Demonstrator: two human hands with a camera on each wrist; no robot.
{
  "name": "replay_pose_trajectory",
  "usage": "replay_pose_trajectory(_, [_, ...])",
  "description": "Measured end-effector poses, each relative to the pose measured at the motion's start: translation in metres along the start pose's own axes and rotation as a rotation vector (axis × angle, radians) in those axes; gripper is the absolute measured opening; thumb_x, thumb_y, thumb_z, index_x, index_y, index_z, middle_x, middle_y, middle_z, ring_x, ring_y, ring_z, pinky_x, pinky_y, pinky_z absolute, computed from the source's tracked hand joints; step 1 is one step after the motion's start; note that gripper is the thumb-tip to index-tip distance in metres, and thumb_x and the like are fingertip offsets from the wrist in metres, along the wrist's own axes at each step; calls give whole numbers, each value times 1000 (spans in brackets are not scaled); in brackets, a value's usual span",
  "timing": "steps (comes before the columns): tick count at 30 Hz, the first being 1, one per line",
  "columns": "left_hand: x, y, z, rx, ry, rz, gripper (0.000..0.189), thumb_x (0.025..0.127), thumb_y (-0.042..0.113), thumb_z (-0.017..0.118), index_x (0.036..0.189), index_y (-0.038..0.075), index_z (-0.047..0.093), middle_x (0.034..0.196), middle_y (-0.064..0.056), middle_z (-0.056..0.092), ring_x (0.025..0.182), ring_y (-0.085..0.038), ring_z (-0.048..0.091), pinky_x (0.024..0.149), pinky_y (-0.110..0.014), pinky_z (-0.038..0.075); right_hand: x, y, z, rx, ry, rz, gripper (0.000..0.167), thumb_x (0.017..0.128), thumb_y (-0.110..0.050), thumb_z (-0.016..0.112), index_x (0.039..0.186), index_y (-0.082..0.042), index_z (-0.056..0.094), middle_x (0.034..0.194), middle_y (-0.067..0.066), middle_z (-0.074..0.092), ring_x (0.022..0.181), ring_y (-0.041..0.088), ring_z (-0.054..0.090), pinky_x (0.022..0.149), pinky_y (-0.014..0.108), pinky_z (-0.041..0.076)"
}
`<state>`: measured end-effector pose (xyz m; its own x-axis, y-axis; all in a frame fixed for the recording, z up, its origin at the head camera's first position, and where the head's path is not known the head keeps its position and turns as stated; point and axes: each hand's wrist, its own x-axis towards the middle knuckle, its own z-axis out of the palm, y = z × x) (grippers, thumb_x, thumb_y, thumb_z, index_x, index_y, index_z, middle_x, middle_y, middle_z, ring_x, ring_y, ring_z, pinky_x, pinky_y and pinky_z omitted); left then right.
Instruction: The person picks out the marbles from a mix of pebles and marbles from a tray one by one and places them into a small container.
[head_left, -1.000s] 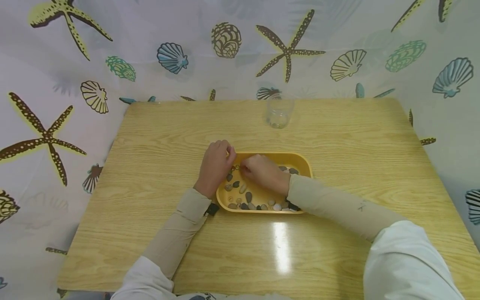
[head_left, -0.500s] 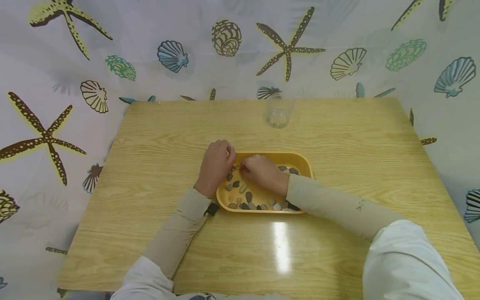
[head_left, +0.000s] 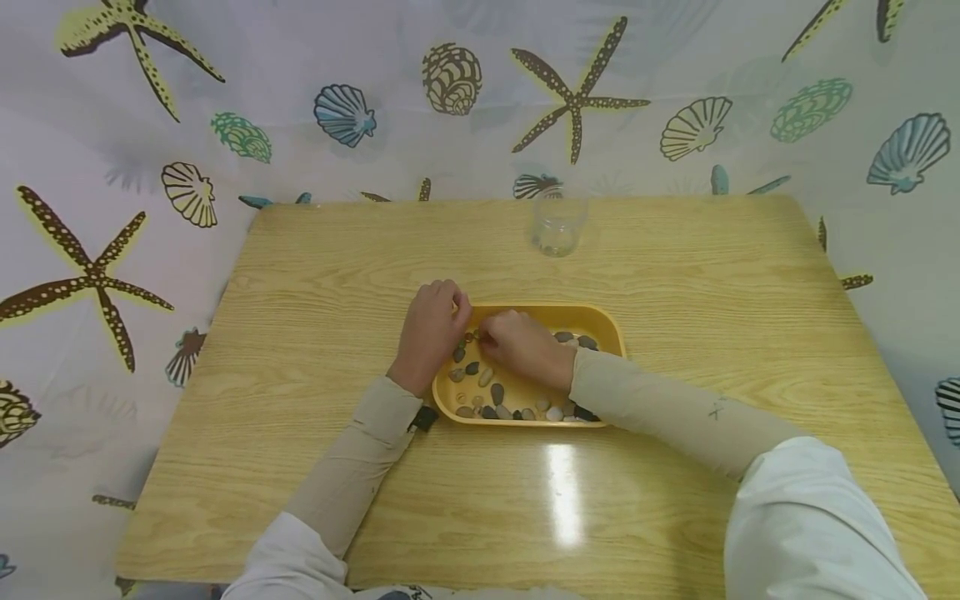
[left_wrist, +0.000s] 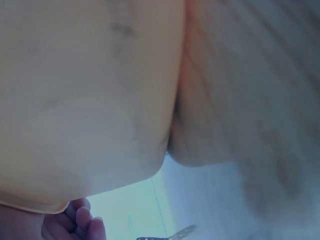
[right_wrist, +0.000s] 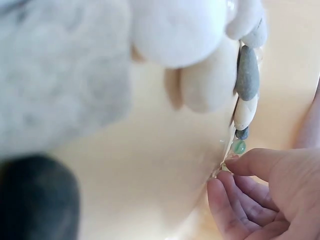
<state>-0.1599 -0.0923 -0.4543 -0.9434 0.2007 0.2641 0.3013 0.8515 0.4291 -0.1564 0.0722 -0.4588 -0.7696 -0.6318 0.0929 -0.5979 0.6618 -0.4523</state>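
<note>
A yellow tray (head_left: 581, 317) of pebbles stands on the table. At its far left corner my left hand (head_left: 431, 329) grips the rim, its curled fingertips (left_wrist: 97, 227) showing past the tray's edge in the left wrist view. My right hand (head_left: 521, 343) reaches down inside the tray. Thumb and fingers pinch a small clear, yellowish glass piece (right_wrist: 224, 168) close to the tray wall. Right by the thumb lies a green glass marble (right_wrist: 239, 146), in line with grey and pale pebbles. A dark pebble (head_left: 497, 393) rests on the tray floor.
Behind the tray stands a clear glass cup (head_left: 557, 233) with a little something at its bottom. Pebbles, among them a white one (head_left: 554, 413), line the tray's near side. A shell-print curtain (head_left: 390, 133) surrounds the wooden table (head_left: 322, 258).
My right hand has shifted very slightly to the left inside the tray, its fingers staying together. The left hand keeps its place on the rim.
</note>
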Motion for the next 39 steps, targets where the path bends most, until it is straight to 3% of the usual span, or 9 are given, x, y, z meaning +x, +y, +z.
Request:
replay_pose_trajectory(6, [2, 1, 1, 0, -2, -12, 24, 97, 25, 41, 76, 13, 47, 72, 0, 43, 69, -18, 41, 60, -31, 37, 1, 2, -2, 15, -7, -1, 9, 86, -9, 60, 79, -9, 66, 69, -4, 59, 56, 9, 50, 54, 22, 43])
replay_pose_trajectory(16, [2, 1, 0, 3, -4, -5, 23, 96, 25, 41, 77, 13, 48, 73, 0, 45, 69, -17, 42, 60, -31, 38, 1, 1, -17, 135, -30, -19, 11, 88, -11, 61, 90, -7, 71, 84, -2, 68, 75, 5, 61, 70, 23, 49])
replay_pose_trajectory(26, [3, 1, 0, 27, 11, 20, 22, 96, 24, 44, 77, 12, 48, 73, -1, 45, 68, -18, 42, 59, -31, 38, 3, 0, -32, 99, -72, 22, 12, 87, -12, 64, 94, -7, 72, 87, -1, 68, 78, 10, 62, 71, 26, 50])
replay_pose_trajectory(39, [2, 0, 1, 8, 18, 33, 24, 97, 23, 43, 76, 13, 46, 71, 0, 44, 66, -18, 41, 59, -31, 37, -1, 3, -57, 104, -4, 73, 12, 86, -13, 67, 94, -6, 71, 87, 2, 69, 75, 12, 64, 64, 25, 51])
